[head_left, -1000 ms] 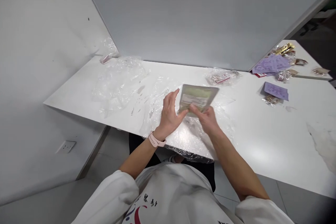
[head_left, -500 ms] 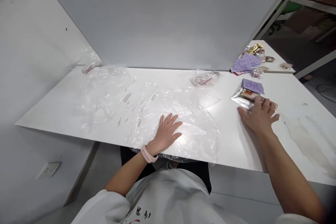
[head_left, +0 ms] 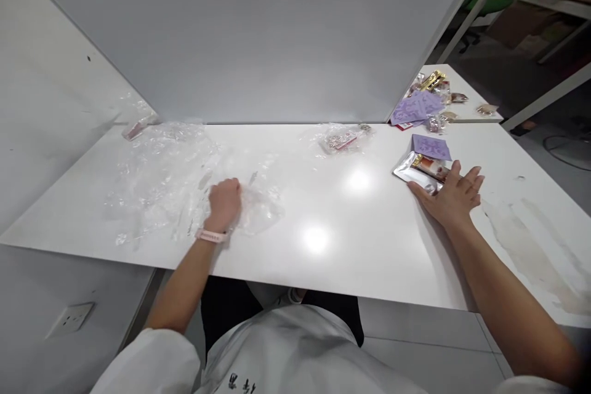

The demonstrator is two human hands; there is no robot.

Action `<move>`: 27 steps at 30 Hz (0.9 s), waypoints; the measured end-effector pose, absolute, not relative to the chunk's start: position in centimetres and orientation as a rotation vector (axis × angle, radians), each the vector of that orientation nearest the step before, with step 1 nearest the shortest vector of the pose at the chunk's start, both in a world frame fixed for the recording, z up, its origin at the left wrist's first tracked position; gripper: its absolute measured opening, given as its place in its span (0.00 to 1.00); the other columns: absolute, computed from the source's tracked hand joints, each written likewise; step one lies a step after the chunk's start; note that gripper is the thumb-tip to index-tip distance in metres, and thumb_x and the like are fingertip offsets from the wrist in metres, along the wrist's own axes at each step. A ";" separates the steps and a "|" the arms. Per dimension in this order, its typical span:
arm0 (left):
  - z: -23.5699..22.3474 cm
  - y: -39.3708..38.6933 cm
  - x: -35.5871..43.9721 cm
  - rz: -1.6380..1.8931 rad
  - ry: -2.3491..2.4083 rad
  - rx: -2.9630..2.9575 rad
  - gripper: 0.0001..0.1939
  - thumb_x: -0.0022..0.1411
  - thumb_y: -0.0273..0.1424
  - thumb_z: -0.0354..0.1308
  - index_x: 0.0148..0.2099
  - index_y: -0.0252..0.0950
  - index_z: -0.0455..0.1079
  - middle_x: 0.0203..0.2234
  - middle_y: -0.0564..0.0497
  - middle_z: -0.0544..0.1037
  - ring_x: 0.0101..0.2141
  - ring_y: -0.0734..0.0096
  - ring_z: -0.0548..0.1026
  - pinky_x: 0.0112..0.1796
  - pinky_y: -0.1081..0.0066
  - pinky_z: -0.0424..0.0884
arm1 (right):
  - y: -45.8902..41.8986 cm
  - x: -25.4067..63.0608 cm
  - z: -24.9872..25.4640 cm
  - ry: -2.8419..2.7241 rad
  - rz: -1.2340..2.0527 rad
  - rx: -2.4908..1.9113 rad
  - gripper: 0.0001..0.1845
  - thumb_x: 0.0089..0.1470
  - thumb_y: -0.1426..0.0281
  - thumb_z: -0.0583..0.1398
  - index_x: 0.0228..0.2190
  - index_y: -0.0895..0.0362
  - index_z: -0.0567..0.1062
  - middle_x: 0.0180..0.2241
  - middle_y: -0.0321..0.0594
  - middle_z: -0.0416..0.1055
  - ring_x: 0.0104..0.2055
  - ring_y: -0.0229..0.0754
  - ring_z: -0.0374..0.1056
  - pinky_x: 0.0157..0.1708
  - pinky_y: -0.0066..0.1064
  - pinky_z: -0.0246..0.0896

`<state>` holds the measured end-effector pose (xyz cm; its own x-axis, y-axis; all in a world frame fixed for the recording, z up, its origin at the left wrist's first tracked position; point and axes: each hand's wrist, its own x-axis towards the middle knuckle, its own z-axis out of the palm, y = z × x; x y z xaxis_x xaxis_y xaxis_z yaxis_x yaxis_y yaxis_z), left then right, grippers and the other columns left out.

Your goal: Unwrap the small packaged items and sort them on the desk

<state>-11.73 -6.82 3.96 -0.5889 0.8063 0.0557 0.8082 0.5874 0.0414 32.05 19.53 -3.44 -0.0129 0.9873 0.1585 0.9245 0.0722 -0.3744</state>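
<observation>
My left hand (head_left: 225, 203), with a pink band at the wrist, is closed on a crumpled clear plastic bag (head_left: 263, 209) left of the table's middle. Part of the bag is bunched under the fist. On the right, my right hand (head_left: 455, 197) rests with its fingers spread at the near edge of a small pile. In that pile lie a silver foil pouch (head_left: 406, 173), a snack packet with a gold end (head_left: 427, 164) and a purple printed packet (head_left: 431, 146). The thumb touches the silver pouch, and my fingers hide the pile's right end.
More crumpled clear plastic (head_left: 152, 178) covers the table's left side. A clear bag with small packets (head_left: 341, 138) lies by the grey panel (head_left: 258, 37). Purple packets (head_left: 418, 108) and several small wrapped items lie beyond the panel's right edge. A wall socket (head_left: 71, 319) is at lower left.
My left hand has gone from lying flat with spread fingers to a fist, and has moved left, dragging the clear plastic bag off the table's middle. My right hand has stayed by the pile.
</observation>
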 end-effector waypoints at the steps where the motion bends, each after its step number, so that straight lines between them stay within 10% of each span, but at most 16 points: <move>1: 5.1 -6.3 -12.7 -0.128 -2.712 -1.313 0.10 0.64 0.23 0.48 0.43 0.32 0.70 0.43 0.37 0.77 0.48 0.44 0.73 0.49 0.46 0.66 | 19.5 32.5 -3.7 -1.993 0.226 -1.872 0.63 0.47 0.34 0.52 0.70 0.57 0.40 0.71 0.65 0.27 0.73 0.69 0.27 0.62 0.68 0.37; 5: 8.7 -2.9 -8.8 -0.688 -2.285 -1.388 0.23 0.63 0.26 0.51 0.61 0.33 0.63 0.63 0.35 0.63 0.65 0.42 0.56 0.61 0.38 0.53 | 19.8 34.1 -4.7 -2.035 0.263 -1.722 0.65 0.44 0.31 0.51 0.70 0.56 0.41 0.72 0.63 0.27 0.73 0.70 0.25 0.64 0.65 0.35; 10: 4.8 6.9 7.6 -1.221 -2.345 -2.687 0.44 0.63 0.38 0.54 0.74 0.39 0.34 0.68 0.36 0.56 0.66 0.51 0.59 0.60 0.50 0.64 | 23.5 34.4 -5.0 -2.005 0.324 -1.622 0.69 0.43 0.30 0.53 0.69 0.64 0.42 0.70 0.69 0.25 0.72 0.73 0.24 0.66 0.62 0.31; 15: -1.0 19.6 17.4 -1.312 -2.330 -2.776 0.56 0.58 0.30 0.55 0.73 0.34 0.15 0.72 0.38 0.22 0.70 0.53 0.22 0.68 0.47 0.40 | 29.4 33.6 -5.1 -1.952 0.388 -1.557 0.72 0.40 0.31 0.59 0.70 0.63 0.42 0.70 0.68 0.23 0.72 0.71 0.23 0.66 0.61 0.33; 27: -2.2 33.1 19.6 -0.813 -1.768 -2.416 0.46 0.60 0.50 0.61 0.74 0.46 0.46 0.73 0.48 0.35 0.69 0.45 0.21 0.64 0.37 0.27 | 44.7 35.5 -2.4 -1.134 0.260 -1.909 0.37 0.66 0.51 0.37 0.69 0.52 0.54 0.71 0.53 0.43 0.71 0.59 0.44 0.65 0.55 0.38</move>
<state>19.59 33.06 -2.17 0.2134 0.8769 0.4307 0.8975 -0.3501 0.2681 35.50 44.67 -2.36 0.5619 0.7920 0.2388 0.6090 -0.2007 -0.7673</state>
